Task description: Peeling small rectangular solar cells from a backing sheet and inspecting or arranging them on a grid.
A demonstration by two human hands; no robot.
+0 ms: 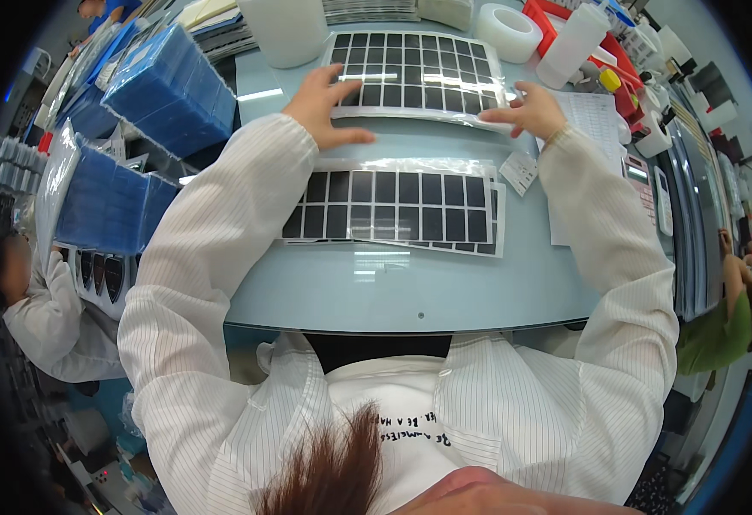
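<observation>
A stack of sheets (414, 115) with rows of black rectangular labels lies at the far middle of the table, under a glossy film. My left hand (324, 107) is open at the stack's left edge, fingers over its border and thumb stretched to the right. At the near right corner of the same stack is my right hand (532, 113), its fingers apart and the tips by the edge. Whether the fingertips press on the stack, I cannot tell. Closer to me, shorter sheets of black labels (384, 206) lie slightly fanned, partly behind my left sleeve.
Blue wrapped blocks (170, 90) stand at the left. A white cylindrical container (283, 30), a roll of clear tape (510, 33) and a squeeze bottle (573, 47) are at the back. A red bin (623, 64) and a calculator (663, 199) sit right. Other people are at both sides.
</observation>
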